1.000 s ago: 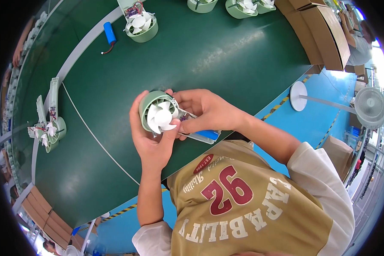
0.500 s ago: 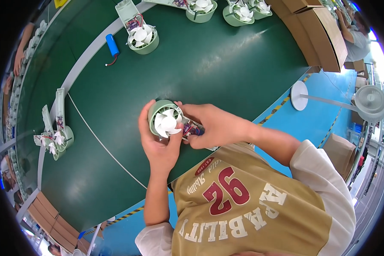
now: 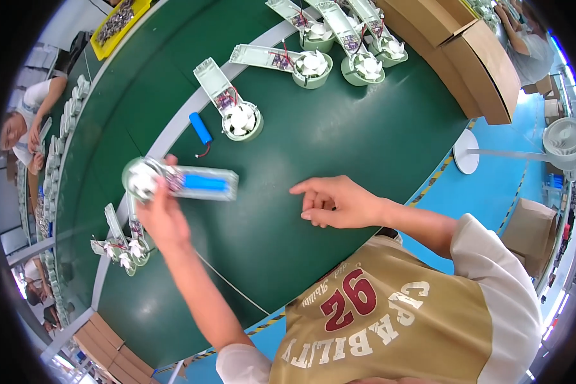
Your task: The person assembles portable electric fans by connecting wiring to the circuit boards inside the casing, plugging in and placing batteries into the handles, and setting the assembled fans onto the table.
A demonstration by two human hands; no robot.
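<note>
My left hand (image 3: 168, 221) grips an opened handheld fan (image 3: 232, 185) by its round head, above the left side of the green table. A blue battery (image 3: 205, 184) lies in the fan's handle, which points to the right; motion blurs the white blades. My right hand (image 3: 347, 203) hovers over the table nearer to me and holds nothing, its index finger stretched out and the other fingers loosely curled. Beyond the left hand, a loose blue battery (image 3: 201, 128) with a thin red lead rests beside another opened fan (image 3: 215, 83).
More opened fans (image 3: 312, 69) stand along the far grey rail, and several (image 3: 123, 249) sit at the left. A cardboard box (image 3: 477, 70) occupies the far right corner. A yellow tray (image 3: 118, 29) of small parts and a co-worker (image 3: 38, 109) are past the rail.
My left hand has carried the fan leftward and away from my body. The right hand has let go of the fan and is now apart from it. The whole view has shifted.
</note>
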